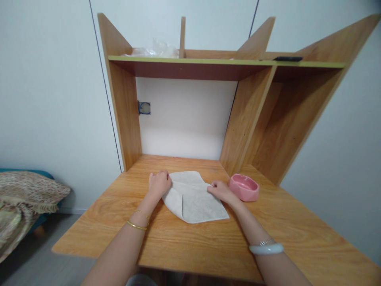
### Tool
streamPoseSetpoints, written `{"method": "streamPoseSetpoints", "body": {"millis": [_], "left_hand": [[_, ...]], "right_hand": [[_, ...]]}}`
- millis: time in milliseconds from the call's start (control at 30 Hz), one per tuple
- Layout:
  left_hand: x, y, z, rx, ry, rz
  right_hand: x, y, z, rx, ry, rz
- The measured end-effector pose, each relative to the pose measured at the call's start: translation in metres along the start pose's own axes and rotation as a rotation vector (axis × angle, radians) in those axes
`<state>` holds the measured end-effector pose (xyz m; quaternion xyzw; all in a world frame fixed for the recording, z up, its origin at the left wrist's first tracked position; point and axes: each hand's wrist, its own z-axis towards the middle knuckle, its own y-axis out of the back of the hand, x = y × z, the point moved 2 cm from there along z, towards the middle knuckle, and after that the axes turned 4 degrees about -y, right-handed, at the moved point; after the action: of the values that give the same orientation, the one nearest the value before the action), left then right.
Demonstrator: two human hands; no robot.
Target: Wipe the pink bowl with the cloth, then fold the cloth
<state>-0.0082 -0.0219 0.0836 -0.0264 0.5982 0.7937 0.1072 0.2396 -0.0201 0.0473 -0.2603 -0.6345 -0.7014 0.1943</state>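
Observation:
A pale grey-white cloth (pixel 193 196) lies partly folded on the wooden desk (pixel 208 242). My left hand (pixel 159 183) is closed in a pinch on the cloth's left edge, near its far corner. My right hand (pixel 222 190) pinches the cloth's right edge. Both forearms reach in from the bottom of the view, with gold bangles on the left wrist and a pale bangle on the right. A pink ceramic ashtray (pixel 244 187) sits just right of my right hand, close to it but apart.
The desk has a wooden hutch with upright side panels (pixel 125 119) and a top shelf (pixel 226 62) holding crumpled clear plastic (pixel 154 50) and a dark flat object (pixel 288 58). A bed with a patterned blanket (pixel 24 198) is at the lower left.

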Motion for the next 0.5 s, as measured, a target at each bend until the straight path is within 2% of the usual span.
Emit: {"method": "streamPoseSetpoints", "body": {"millis": [100,267,367,500], "left_hand": [[-0.001,0.001,0.0,-0.026,-0.024,-0.034],[0.001,0.0,0.002,-0.018,0.004,-0.103],[0.006,-0.002,0.004,-0.016,0.078,-0.151],[0.014,-0.008,0.006,0.026,0.124,-0.141]], "right_hand": [[-0.002,-0.001,0.0,0.058,-0.022,0.033],[0.001,0.003,-0.002,0.042,-0.02,0.081],[0.003,0.011,-0.004,-0.024,-0.069,0.035],[0.007,0.026,-0.01,-0.193,-0.142,-0.176]]}}
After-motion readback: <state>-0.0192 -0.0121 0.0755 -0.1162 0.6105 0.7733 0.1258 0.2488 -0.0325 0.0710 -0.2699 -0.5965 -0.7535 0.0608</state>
